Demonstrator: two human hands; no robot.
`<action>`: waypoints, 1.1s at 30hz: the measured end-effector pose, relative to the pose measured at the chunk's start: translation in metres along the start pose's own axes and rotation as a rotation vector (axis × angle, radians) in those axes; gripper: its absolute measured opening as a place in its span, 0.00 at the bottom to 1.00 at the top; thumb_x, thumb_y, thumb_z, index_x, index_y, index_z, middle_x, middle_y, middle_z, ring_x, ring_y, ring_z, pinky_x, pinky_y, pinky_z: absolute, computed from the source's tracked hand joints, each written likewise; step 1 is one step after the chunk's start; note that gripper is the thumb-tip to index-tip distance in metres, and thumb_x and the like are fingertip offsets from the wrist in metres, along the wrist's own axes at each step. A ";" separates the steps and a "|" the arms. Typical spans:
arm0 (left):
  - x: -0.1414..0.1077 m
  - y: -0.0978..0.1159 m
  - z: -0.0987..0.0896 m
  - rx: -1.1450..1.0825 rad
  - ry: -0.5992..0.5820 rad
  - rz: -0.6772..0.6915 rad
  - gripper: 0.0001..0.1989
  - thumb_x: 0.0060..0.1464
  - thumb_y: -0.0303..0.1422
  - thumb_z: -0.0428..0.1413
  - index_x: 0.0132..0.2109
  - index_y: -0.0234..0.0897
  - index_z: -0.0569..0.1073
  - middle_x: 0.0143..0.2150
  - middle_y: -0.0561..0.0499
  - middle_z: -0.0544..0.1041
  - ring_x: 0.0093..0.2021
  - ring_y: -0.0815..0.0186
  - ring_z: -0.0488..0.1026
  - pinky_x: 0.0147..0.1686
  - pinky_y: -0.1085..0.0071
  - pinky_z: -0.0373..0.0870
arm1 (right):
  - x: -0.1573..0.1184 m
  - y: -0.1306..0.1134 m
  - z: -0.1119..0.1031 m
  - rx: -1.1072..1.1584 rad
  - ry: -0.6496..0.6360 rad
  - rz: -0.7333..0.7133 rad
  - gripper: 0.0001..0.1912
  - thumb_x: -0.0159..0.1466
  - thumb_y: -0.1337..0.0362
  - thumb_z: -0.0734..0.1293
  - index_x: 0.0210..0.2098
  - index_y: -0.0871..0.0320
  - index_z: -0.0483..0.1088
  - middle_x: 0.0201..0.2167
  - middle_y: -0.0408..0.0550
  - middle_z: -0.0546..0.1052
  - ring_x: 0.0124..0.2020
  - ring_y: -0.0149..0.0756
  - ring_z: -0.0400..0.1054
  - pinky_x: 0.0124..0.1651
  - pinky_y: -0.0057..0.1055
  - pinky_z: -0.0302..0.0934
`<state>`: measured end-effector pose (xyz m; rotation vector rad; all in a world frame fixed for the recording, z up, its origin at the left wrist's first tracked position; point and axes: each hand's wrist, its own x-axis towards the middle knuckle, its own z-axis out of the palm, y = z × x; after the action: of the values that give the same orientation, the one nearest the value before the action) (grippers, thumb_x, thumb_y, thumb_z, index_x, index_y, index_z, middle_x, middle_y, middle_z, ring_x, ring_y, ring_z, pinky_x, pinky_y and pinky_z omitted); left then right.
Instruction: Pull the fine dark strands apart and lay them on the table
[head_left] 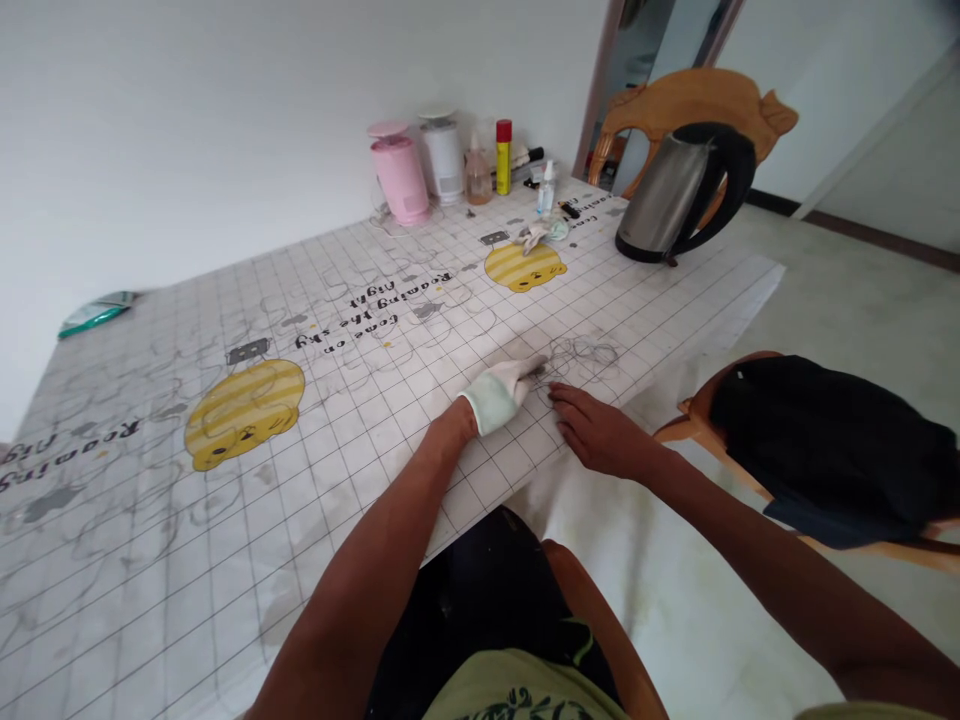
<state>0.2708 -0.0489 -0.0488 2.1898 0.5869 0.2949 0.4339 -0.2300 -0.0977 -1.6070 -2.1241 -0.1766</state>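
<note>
My left hand (504, 390) wears a white glove with a pale green cuff and rests on the gridded tablecloth (420, 425). Its fingers point right, towards a loose tangle of thin dark strands (589, 358); whether they pinch any strand is too small to tell. Bare and palm down, my right hand (592, 428) lies at the near table edge, just below the tangle. Its fingers reach left near the gloved fingertips and lie close together; nothing can be made out under them. Many faint looped strands or lines spread over the left half of the cloth.
A steel kettle (667, 195) stands at the right end. Along the back are a pink device (401, 178), a white device (444, 160), a yellow spray can (503, 160), bottles and a crumpled glove (543, 234). A chair with black cloth (832, 450) is at right.
</note>
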 end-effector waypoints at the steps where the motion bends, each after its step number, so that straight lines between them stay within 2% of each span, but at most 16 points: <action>1: -0.001 0.001 -0.002 0.012 0.007 -0.035 0.23 0.62 0.42 0.57 0.62 0.43 0.76 0.56 0.44 0.82 0.64 0.48 0.72 0.65 0.46 0.67 | 0.000 -0.001 0.001 0.005 0.010 0.002 0.21 0.75 0.67 0.57 0.64 0.67 0.65 0.64 0.70 0.69 0.71 0.55 0.59 0.68 0.58 0.65; 6: 0.001 -0.001 -0.007 0.049 0.020 -0.090 0.17 0.61 0.40 0.58 0.54 0.44 0.81 0.49 0.43 0.84 0.59 0.47 0.75 0.61 0.49 0.71 | -0.005 -0.008 0.007 0.028 0.073 -0.003 0.24 0.74 0.66 0.59 0.67 0.67 0.63 0.66 0.69 0.67 0.72 0.57 0.57 0.71 0.62 0.59; 10: 0.007 -0.003 -0.005 0.134 -0.017 -0.143 0.13 0.61 0.39 0.58 0.49 0.44 0.82 0.48 0.44 0.84 0.58 0.51 0.76 0.60 0.56 0.72 | -0.006 -0.012 0.008 0.059 0.037 0.012 0.30 0.74 0.62 0.61 0.73 0.65 0.57 0.71 0.66 0.64 0.75 0.57 0.52 0.72 0.63 0.56; 13: 0.008 -0.003 -0.002 0.160 -0.039 -0.139 0.12 0.61 0.39 0.58 0.48 0.45 0.82 0.50 0.45 0.83 0.59 0.54 0.76 0.60 0.61 0.71 | -0.005 -0.011 0.007 0.087 0.009 0.005 0.31 0.75 0.61 0.61 0.74 0.62 0.56 0.70 0.64 0.64 0.75 0.56 0.51 0.72 0.62 0.55; 16: 0.007 -0.003 0.000 0.165 -0.055 -0.109 0.13 0.61 0.39 0.57 0.49 0.46 0.81 0.52 0.47 0.83 0.60 0.56 0.75 0.62 0.63 0.69 | -0.005 -0.010 0.007 0.103 0.014 0.017 0.29 0.75 0.60 0.60 0.74 0.58 0.58 0.69 0.61 0.66 0.74 0.54 0.54 0.72 0.61 0.56; 20: 0.011 -0.003 0.004 0.167 -0.073 -0.059 0.16 0.62 0.37 0.56 0.55 0.48 0.80 0.56 0.49 0.81 0.62 0.59 0.74 0.64 0.65 0.68 | -0.009 -0.012 0.006 0.075 0.045 0.112 0.27 0.75 0.57 0.61 0.72 0.52 0.62 0.69 0.59 0.64 0.71 0.54 0.56 0.70 0.60 0.57; 22: 0.017 -0.004 0.009 0.182 -0.080 0.011 0.19 0.64 0.35 0.53 0.59 0.47 0.78 0.60 0.50 0.79 0.64 0.61 0.72 0.66 0.66 0.66 | -0.011 -0.013 0.005 0.051 0.045 0.147 0.27 0.74 0.57 0.62 0.71 0.50 0.63 0.68 0.59 0.64 0.70 0.54 0.56 0.69 0.61 0.57; 24: 0.023 -0.005 0.013 0.221 -0.048 0.107 0.22 0.66 0.31 0.49 0.64 0.43 0.75 0.65 0.49 0.75 0.67 0.63 0.69 0.69 0.68 0.62 | -0.012 -0.013 0.004 0.037 0.040 0.153 0.26 0.74 0.56 0.62 0.70 0.50 0.64 0.67 0.59 0.65 0.70 0.54 0.57 0.69 0.61 0.57; 26: 0.028 -0.008 0.014 0.276 0.049 0.131 0.26 0.65 0.27 0.47 0.67 0.39 0.72 0.69 0.47 0.71 0.69 0.63 0.66 0.70 0.69 0.59 | -0.012 -0.013 0.002 0.029 0.030 0.143 0.26 0.74 0.56 0.62 0.70 0.51 0.64 0.67 0.60 0.65 0.69 0.54 0.57 0.69 0.60 0.57; 28: 0.030 -0.010 0.013 0.326 0.185 0.018 0.27 0.64 0.27 0.48 0.68 0.39 0.70 0.69 0.46 0.71 0.68 0.61 0.67 0.69 0.68 0.61 | -0.012 -0.013 0.001 0.017 0.019 0.129 0.26 0.75 0.57 0.61 0.70 0.52 0.65 0.67 0.61 0.65 0.69 0.54 0.57 0.70 0.60 0.57; 30: 0.030 -0.010 0.010 0.382 0.264 -0.136 0.25 0.63 0.32 0.51 0.66 0.40 0.73 0.65 0.43 0.74 0.64 0.56 0.72 0.64 0.64 0.67 | -0.011 -0.013 0.000 0.008 0.013 0.120 0.25 0.75 0.57 0.61 0.69 0.53 0.65 0.67 0.61 0.65 0.69 0.54 0.57 0.70 0.59 0.57; 33: 0.028 -0.004 0.008 0.425 0.236 -0.271 0.18 0.60 0.38 0.57 0.53 0.39 0.82 0.53 0.40 0.81 0.57 0.51 0.76 0.58 0.61 0.71 | -0.009 -0.013 -0.001 0.000 0.019 0.111 0.25 0.75 0.57 0.60 0.69 0.53 0.65 0.67 0.61 0.66 0.69 0.55 0.58 0.69 0.60 0.57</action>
<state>0.2969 -0.0378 -0.0571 2.4538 1.1555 0.3067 0.4238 -0.2424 -0.0989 -1.7114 -2.0137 -0.1552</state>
